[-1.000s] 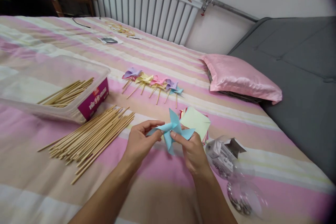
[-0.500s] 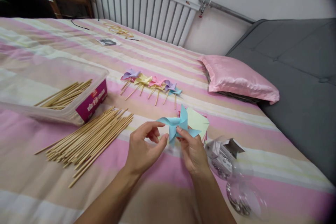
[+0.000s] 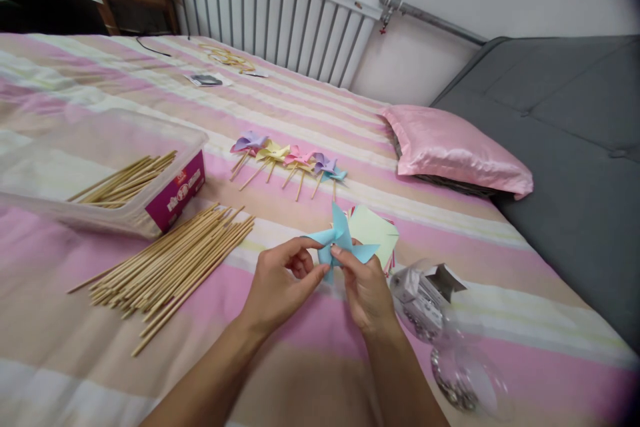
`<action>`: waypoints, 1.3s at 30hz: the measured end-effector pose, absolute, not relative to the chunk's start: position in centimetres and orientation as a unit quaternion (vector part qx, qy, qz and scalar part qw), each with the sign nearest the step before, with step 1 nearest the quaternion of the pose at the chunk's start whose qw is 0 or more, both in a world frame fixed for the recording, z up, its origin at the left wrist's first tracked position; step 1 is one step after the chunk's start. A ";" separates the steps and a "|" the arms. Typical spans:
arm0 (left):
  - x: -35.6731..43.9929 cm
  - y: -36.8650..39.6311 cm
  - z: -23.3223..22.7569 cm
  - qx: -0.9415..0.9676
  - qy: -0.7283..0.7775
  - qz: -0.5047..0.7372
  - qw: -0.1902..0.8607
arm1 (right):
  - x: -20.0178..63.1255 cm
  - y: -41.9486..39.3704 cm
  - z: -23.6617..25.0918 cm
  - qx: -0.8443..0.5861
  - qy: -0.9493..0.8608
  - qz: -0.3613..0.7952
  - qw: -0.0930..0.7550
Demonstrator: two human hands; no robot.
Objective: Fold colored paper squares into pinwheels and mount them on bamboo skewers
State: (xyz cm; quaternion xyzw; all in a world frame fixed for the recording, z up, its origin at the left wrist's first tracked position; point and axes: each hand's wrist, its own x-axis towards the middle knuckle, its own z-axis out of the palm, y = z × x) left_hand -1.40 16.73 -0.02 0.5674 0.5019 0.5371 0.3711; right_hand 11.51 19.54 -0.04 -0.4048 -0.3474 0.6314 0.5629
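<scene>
Right hand (image 3: pixel 367 290) and left hand (image 3: pixel 280 283), both pinched shut on 1 blue paper pinwheel (image 3: pixel 340 243) held between them above the bedspread (image 3: pixel 300 340); paper stack (image 3: pixel 375 230) just beyond; loose sticks (image 3: pixel 175 267) left; clear bag (image 3: pixel 425 297) right; finished pinwheels (image 3: pixel 290 160) farther off.

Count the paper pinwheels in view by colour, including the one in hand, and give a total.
Purple: 2, at the row's left end and second from its right end
Yellow: 1
Pink: 1
Blue: 2, at the row's right end and held in both hands
Total: 6
</scene>
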 end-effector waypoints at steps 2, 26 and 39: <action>-1.4 16.7 0.0 0.553 0.499 0.537 0.396 | 11.5 19.4 0.0 -0.405 -0.358 0.629 0.559; -1.3 17.0 -0.2 0.510 0.536 0.539 0.403 | 11.3 19.0 0.5 -0.468 -0.469 0.535 0.524; -1.4 16.9 -0.2 0.508 0.537 0.541 0.402 | 11.5 18.9 0.8 -0.486 -0.500 0.502 0.511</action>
